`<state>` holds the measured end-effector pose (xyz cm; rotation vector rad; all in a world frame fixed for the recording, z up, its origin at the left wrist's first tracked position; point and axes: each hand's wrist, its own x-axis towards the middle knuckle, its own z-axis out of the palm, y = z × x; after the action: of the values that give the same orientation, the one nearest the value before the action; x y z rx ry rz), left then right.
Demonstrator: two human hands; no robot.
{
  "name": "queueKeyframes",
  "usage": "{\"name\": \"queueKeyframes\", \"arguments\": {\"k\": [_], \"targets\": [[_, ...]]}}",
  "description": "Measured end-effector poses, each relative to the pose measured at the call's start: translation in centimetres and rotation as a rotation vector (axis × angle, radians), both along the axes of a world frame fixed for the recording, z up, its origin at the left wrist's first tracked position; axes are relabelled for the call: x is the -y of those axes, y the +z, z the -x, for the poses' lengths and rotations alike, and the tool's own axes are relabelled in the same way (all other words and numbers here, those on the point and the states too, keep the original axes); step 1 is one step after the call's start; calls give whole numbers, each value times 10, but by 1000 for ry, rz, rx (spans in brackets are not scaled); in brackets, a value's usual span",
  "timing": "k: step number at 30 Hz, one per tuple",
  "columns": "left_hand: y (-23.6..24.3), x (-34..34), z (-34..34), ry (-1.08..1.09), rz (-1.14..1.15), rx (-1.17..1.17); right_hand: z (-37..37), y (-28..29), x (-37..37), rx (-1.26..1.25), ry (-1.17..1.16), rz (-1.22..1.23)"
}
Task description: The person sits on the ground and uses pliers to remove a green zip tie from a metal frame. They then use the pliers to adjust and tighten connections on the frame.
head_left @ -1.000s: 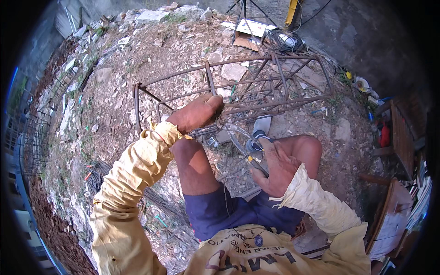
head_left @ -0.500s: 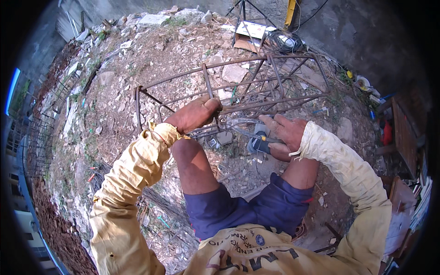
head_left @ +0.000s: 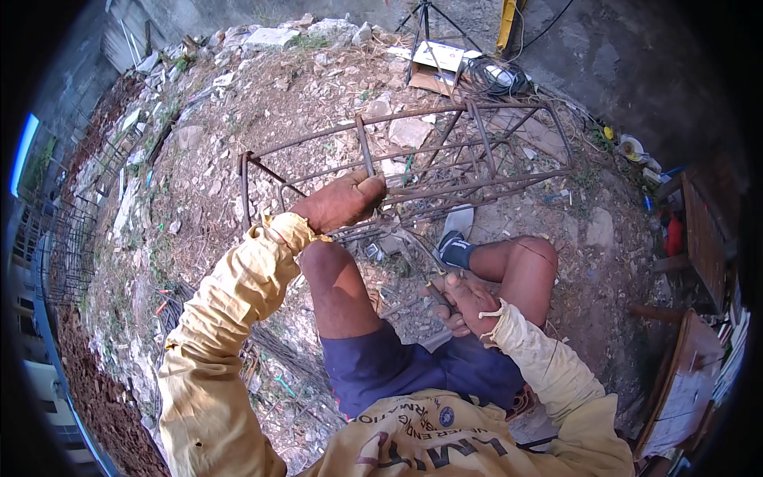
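Observation:
A rusty rebar cage (head_left: 306, 139) of long bars and bent stirrups lies across the ground in front of me. My left hand (head_left: 340, 202) is closed around one of its bars, where a stirrup meets the near side. Low in front of my bent knee, my right hand (head_left: 467, 304) is wrapped around the handles of a pair of pincers (head_left: 420, 248). Their long metal arms slant up and left, the head reaching the cage's near bars just right of my left hand. Whether the jaws grip a wire there is too small to tell.
Stony rubble ground (head_left: 207, 191) surrounds me. An open cardboard box (head_left: 435, 67) and coiled black cable (head_left: 493, 77) lie beyond the cage, beside a tripod (head_left: 424, 20). A wooden piece of furniture (head_left: 703, 230) stands at right. More rebar mesh (head_left: 67, 246) is at far left.
My right hand has come down and toward me, swinging the pincers from nearly level to a steep slant. My right knee has swung outward. The left hand keeps its hold on the cage.

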<state>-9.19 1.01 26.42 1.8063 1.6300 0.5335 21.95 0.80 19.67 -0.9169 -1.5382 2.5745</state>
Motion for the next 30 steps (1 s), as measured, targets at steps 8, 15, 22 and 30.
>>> {"name": "queueKeyframes", "arguments": {"k": [8,15,22,30], "targets": [[11,1,-4,-33,-42,-126,25,-8,30,-115,-66,267],[-2,0,6,-183,-179,-270,27,37,24,-91,-78,273],[4,-1,1,-149,-112,-268,33,59,25,11,-113,231],[13,-2,-8,14,129,-59,15,46,-35,129,128,56]]}}
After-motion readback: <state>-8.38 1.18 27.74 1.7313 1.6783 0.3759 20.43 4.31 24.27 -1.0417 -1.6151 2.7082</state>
